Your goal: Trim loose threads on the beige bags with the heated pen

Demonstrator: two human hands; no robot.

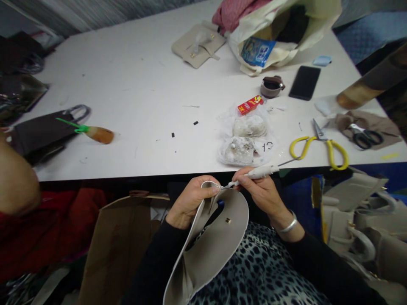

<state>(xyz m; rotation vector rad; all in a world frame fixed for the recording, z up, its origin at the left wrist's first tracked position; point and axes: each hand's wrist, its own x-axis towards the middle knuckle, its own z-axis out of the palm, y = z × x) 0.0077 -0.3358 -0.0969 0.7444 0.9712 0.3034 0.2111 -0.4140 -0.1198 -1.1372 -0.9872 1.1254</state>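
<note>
My left hand point(190, 195) pinches the upper edge of a beige handbag point(219, 250), thumb on the rim. The bag hangs over my lap with its opening toward me, and a small gold-coloured fitting point(228, 220) shows on its panel. Closed around a white-handled tool point(259, 172), my right hand point(259, 190) brings its slim metal tip to the bag's edge, right beside my left thumb. The exact kind of tool does not show, nor does the far side of the bag.
Yellow-handled scissors point(318, 142), black-handled snips point(365, 136) and a phone point(305, 82) lie right. A plastic bag point(244, 140) is ahead, a tote point(286, 46) behind. A glue bottle point(100, 134) and dark bag point(44, 129) lie left, near a person's arm point(17, 182). Beige bags point(352, 212) fill the lower right.
</note>
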